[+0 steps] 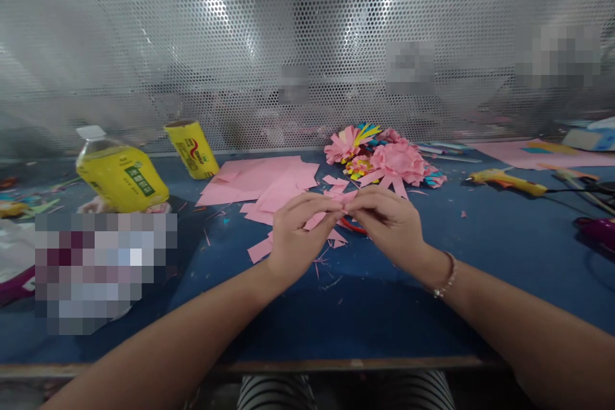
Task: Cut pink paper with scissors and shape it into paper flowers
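Note:
My left hand (pixel 303 229) and my right hand (pixel 390 221) meet over the middle of the table. Fingers of both are closed in a pinch on a small piece of pink paper (pixel 346 200), mostly hidden behind them. Loose pink paper strips (pixel 262 250) and larger pink sheets (pixel 257 179) lie just beyond and to the left. Part of a red scissors-like handle (pixel 353 226) shows beneath the hands; the rest is covered. A bunch of pink, yellow and blue paper flowers (pixel 396 160) lies behind my right hand.
At left stand a yellow-labelled bottle (pixel 122 173) and a tilted yellow can (pixel 193 150). A yellow glue gun (pixel 509 181) with a cord lies at right, near a purple tool (pixel 596 232). A perforated metal screen (pixel 240 57) closes off the table's (pixel 461 314) back.

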A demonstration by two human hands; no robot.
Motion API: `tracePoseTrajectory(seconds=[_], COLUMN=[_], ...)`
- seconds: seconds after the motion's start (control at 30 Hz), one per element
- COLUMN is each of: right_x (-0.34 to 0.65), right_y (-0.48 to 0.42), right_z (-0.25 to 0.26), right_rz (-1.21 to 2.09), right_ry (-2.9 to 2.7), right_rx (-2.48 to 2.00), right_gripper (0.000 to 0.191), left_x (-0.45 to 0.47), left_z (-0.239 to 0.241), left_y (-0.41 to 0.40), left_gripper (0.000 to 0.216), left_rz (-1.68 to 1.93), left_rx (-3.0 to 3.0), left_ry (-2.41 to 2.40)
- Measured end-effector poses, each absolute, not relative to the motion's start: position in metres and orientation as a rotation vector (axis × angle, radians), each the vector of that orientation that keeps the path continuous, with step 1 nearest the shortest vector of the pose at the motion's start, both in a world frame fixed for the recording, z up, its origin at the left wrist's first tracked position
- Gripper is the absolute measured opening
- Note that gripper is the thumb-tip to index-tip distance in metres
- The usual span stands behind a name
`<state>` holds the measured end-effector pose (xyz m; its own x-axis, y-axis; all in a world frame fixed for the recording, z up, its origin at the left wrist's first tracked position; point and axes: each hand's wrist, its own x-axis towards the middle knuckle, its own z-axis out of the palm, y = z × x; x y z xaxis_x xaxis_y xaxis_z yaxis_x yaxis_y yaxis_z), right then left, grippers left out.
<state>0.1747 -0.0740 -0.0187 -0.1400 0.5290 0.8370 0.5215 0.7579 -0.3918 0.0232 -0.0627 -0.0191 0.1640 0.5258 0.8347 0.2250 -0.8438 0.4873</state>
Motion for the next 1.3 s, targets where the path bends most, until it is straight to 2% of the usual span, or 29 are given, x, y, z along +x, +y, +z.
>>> tracePoseTrajectory(seconds=[0.23, 0.77, 1.3], right_x=[0.1738, 0.1697, 0.1690], right_y=[-0.0707, -0.0699, -0.0702], right_z=[-0.0177, -0.0177, -0.0161], right_rz=[-0.119, 0.266, 0.312], right_ry=[-1.813, -1.701, -1.741], right_rx=[-0.743, -0.876, -0.971], right_gripper=[0.011, 0.009, 0.007], left_x=[0.0252, 0.0303, 0.0298], left_z=[-0.0226, -0.0235, -0.0239], left_y=[-0.0618, -0.0625, -0.0610], left_gripper=[0.008, 0.015, 0.010], left_rz=[1.690, 1.559, 1.569], left_rx=[2.051, 1.739, 1.791], left_ry=[0.723, 0.809, 0.864])
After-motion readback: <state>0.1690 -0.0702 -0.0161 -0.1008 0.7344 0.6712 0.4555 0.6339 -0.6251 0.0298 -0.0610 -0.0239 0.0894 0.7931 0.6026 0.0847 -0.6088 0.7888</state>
